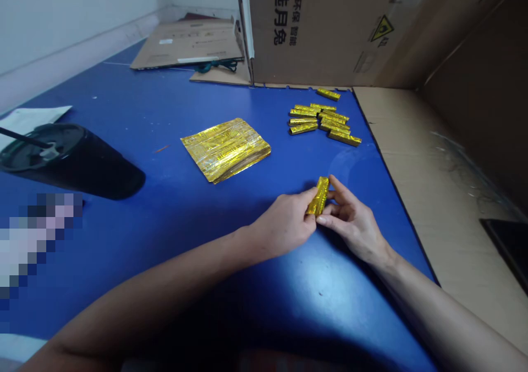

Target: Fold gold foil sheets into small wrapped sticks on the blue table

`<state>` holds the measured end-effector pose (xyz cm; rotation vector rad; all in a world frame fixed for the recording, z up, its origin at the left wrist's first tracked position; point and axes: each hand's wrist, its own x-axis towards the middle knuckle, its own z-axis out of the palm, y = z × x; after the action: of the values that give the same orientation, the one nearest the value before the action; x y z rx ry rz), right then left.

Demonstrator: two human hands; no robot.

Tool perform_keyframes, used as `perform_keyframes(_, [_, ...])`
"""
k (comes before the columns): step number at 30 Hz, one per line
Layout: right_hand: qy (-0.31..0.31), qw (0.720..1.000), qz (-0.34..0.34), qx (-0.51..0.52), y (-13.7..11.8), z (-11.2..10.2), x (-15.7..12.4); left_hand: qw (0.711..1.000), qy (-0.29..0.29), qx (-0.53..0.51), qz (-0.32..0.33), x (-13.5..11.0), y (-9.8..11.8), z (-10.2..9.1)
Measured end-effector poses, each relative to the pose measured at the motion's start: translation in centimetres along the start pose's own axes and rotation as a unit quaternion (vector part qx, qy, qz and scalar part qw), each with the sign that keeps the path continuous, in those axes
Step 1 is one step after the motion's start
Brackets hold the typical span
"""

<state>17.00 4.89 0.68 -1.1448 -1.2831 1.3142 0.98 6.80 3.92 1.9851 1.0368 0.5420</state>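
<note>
Gold foil bar sits between my hands, tilted, top end leaning away from me; can't tell if its lower end touches the tabletop. Left hand has thumb and fingers together on its near side. Right hand comes in from the other side, thumb at the low end, index up near the top end. So fingers are clamped on the bar from both sides, not just resting on it. My read: the foil is thin and folded, so pressure from both sides keeps the folds from springing open. Both hands work low over the blue tabletop, likely for steady support. Further out, pile of similar folded foil bars lies together, with one stray foil bar beyond it, near the carton. Flat stack of gold foil sheets lies apart to the left, probably so flat and folded stock don't mix. Black tumbler with a straw is well off to the left. Cardboard carton stands at the far edge.
</note>
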Motion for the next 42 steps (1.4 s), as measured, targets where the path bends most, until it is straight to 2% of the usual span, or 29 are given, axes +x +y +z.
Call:
perform_keyframes(11, [-0.014, 1.000, -0.009, 0.001, 0.2, -0.3, 0.2, 1.000, 0.004, -0.028, 0.003, 0.0, -0.4, 0.6])
perform_keyframes(18, [-0.020, 1.000, -0.008, -0.015, 0.2, -0.3, 0.1, 0.997, 0.066, -0.040, -0.010, 0.1, -0.6, 0.7])
perform_keyframes(23, [-0.016, 0.999, -0.016, -0.029, 0.3, -0.2, 0.0, 0.987, 0.095, -0.130, -0.015, 0.4, -1.1, 0.8])
perform_keyframes(26, [-0.011, 0.999, -0.027, -0.045, 0.4, -0.1, -0.1, 0.980, 0.105, -0.163, -0.043, 0.8, -1.6, 1.0])
perform_keyframes(31, [-0.026, 0.996, -0.047, -0.069, 0.4, -0.1, -0.3, 0.975, 0.076, -0.194, -0.079, 1.1, -2.1, 1.3])
perform_keyframes(36, [-0.057, 0.992, -0.066, -0.093, 0.5, -0.1, -0.4, 0.983, 0.060, -0.166, -0.045, 1.0, -2.5, 1.5])
perform_keyframes(42, [-0.033, 0.991, -0.080, -0.105, 0.8, 0.1, -0.6, 0.989, 0.021, -0.145, -0.026, 0.9, -2.2, 1.2])
